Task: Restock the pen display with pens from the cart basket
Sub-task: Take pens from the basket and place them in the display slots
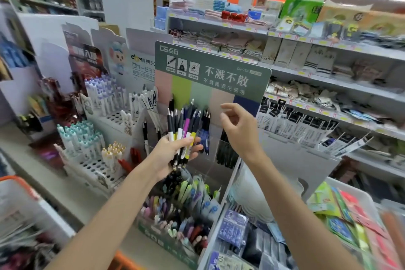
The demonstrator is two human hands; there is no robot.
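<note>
Left forearm point(105, 215) climbs from bottom left; left hand point(173, 151) clutches fanned pens point(186, 127), presumably for easy picking; right hand point(238, 131) hovers centre, loosely spread, empty.

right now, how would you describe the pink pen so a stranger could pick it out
Find the dark green header card with white lettering atop the pen display. Just in front, the left hand grips a fanned bunch of pens. The pink pen stands mid-fan, the only magenta barrel among white, black and yellow ones.
</note>
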